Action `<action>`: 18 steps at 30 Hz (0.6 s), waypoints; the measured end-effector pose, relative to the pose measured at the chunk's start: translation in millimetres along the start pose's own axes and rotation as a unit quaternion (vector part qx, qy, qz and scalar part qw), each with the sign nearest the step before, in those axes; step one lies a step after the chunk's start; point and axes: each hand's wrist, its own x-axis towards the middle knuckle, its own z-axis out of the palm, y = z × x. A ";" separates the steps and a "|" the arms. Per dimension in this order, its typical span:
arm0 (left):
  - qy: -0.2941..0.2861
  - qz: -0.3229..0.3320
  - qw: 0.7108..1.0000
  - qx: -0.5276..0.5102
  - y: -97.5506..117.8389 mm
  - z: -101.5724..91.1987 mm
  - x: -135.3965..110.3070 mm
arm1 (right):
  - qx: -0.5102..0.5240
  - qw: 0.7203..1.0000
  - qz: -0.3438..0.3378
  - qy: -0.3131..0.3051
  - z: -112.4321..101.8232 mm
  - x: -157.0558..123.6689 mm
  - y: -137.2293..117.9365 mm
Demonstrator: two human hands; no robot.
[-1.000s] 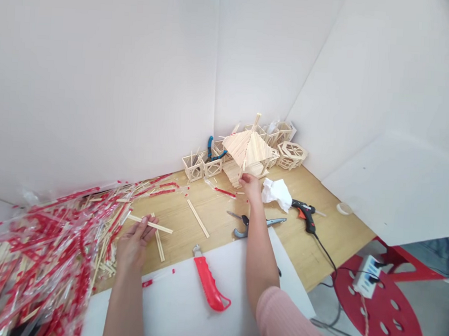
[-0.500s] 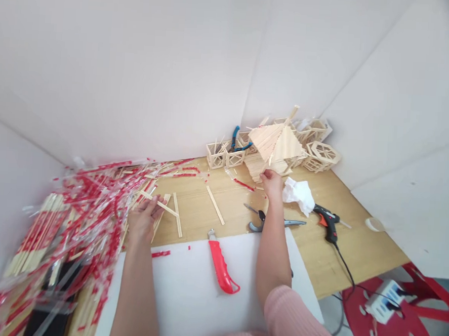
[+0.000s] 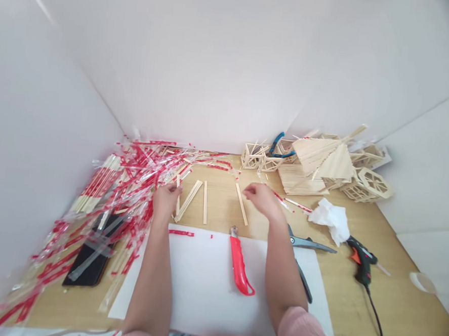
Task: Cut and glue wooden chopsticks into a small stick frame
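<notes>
We pinch stick in left hand, fingers closed. Right hand: fingers bent beside loose stick; gap, grip: we cannot tell.

One head-worn camera looks forward and down from above the near edge of the counter, close behind the left hand and right hand, facing the wall.
</notes>
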 end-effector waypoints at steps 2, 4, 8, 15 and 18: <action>0.011 0.006 0.999 0.042 -1.0 -0.9 -0.1 | 0.004 0.996 -0.056 -0.066 22.6 -1.3 -24.3; 0.020 0.014 0.996 0.087 -2.1 -3.1 -0.4 | -0.001 0.988 -0.094 -0.125 37.8 -5.0 -38.8; 0.018 0.014 0.990 0.136 -1.7 -4.6 -2.6 | -0.012 0.984 -0.096 -0.149 43.1 -9.5 -41.4; -0.004 0.054 0.984 0.169 7.1 8.0 -9.4 | 0.137 0.965 -0.134 -0.180 1.1 -40.1 -78.2; -0.003 0.049 0.980 0.192 9.2 12.0 -9.1 | 0.315 0.863 -0.245 -0.310 -9.1 -82.8 -100.5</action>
